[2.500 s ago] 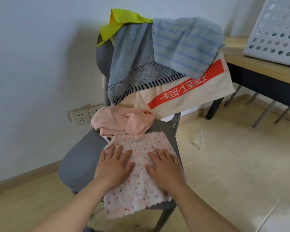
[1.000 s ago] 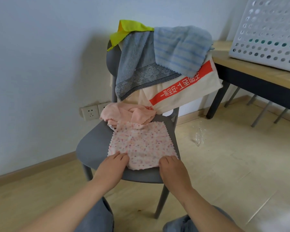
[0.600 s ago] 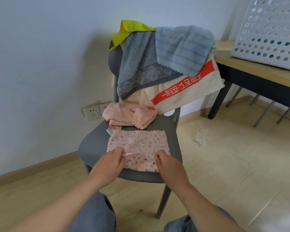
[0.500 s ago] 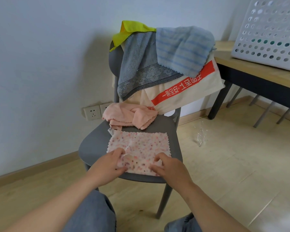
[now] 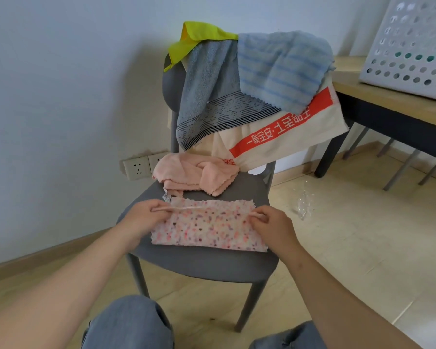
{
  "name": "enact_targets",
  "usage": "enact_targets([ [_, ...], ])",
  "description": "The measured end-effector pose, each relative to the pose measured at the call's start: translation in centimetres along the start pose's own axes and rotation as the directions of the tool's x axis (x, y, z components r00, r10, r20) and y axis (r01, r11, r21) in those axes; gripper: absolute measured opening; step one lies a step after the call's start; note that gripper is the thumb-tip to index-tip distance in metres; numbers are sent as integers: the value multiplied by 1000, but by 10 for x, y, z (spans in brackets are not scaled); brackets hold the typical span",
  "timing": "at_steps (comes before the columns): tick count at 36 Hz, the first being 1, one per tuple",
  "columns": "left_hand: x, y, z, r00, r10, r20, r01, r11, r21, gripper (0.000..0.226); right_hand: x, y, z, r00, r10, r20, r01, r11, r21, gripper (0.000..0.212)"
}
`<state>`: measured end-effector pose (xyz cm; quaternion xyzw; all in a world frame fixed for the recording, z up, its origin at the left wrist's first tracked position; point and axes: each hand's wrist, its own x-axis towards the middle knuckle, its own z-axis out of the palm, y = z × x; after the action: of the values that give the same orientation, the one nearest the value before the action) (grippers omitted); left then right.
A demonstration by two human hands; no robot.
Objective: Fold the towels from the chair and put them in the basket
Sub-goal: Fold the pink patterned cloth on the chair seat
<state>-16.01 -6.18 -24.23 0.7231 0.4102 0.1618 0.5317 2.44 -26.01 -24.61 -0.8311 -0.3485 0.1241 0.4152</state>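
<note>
Spotted towel (image 5: 207, 226) is shown folded into a wide strip on the seat of the grey chair (image 5: 202, 263), near the front edge. Its upper doubled edge is pinched at both ends: the left end is gripped by the left hand (image 5: 142, 217), thumb and fingers closed on the cloth, and the right end is gripped in the same way by the right hand (image 5: 272, 227). The cloth between the two hands is held flat against the seat, and a small white label (image 5: 166, 196) is seen at the far left corner.

Behind the strip, at the back of the seat, a peach towel (image 5: 194, 173) is left crumpled and unfolded. Over the chair back four more pieces are draped: a yellow cloth (image 5: 199, 39) at the top left, a grey towel (image 5: 207, 89) with a dark patterned band below it, a blue striped towel (image 5: 282, 69) to the right, and a cream towel (image 5: 282, 139) with a red printed band underneath them.

At the right edge a white perforated basket (image 5: 413, 46) is seen standing on a wooden worktop (image 5: 388, 96), well apart from the chair. A wall socket (image 5: 136, 168) is fixed low on the wall to the left of the chair.
</note>
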Motion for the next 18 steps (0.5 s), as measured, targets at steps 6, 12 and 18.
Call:
enact_targets([
  [6,30,2,11,991,-125,-54,114,977,-178,21,33,4,15,990,89,-112,-78,992,101,5],
  [12,52,-7,23,984,-71,-165,86,993,84,7,56,12,26,975,204,-83,-185,963,196,40],
  [18,62,-18,30,960,72,-272,35,928,371,24,60,25,33,947,300,-116,-265,932,249,22],
])
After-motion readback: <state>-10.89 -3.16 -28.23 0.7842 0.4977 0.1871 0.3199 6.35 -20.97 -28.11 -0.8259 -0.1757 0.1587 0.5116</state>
